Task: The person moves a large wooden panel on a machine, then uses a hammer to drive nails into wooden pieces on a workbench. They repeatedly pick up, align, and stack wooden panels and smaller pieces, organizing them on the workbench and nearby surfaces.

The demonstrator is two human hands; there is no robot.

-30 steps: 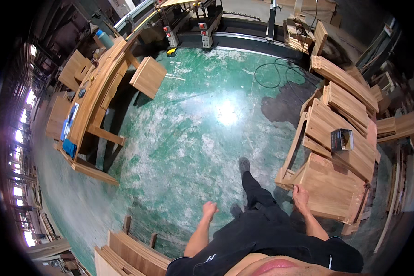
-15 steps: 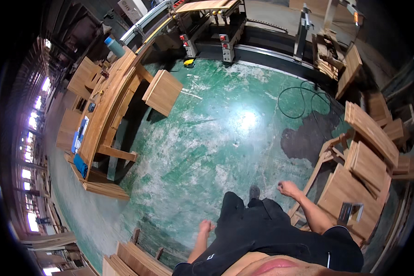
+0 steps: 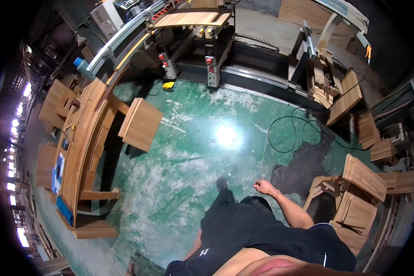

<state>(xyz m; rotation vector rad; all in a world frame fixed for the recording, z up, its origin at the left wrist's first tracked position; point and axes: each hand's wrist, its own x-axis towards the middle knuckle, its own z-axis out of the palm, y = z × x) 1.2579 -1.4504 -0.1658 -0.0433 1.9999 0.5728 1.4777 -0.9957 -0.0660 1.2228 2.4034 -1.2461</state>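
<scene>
My right hand (image 3: 264, 187) hangs in front of my right thigh, above the green floor. Its fingers are curled in and I see nothing in them. It touches no object; nearest on its right are the wooden stand (image 3: 321, 186) and the dark stain. Of my left arm only a strip of forearm (image 3: 196, 244) shows beside my trousers, and the hand is hidden. One foot (image 3: 222, 184) is forward on the floor. Ahead, a wooden board (image 3: 191, 18) lies on a machine with control boxes bearing red buttons (image 3: 212, 71).
A long wooden workbench (image 3: 85, 131) runs along the left, with a blue-capped bottle (image 3: 83, 66) at its far end. Stacked panels (image 3: 142, 124) jut out beside it. A black hose (image 3: 280, 148) loops over the floor. More panels (image 3: 363, 177) lean at the right.
I have stepped forward, and the machine sits closer and lower in view. My left hand has swung out of sight behind my leg. My right hand remains in front of me.
</scene>
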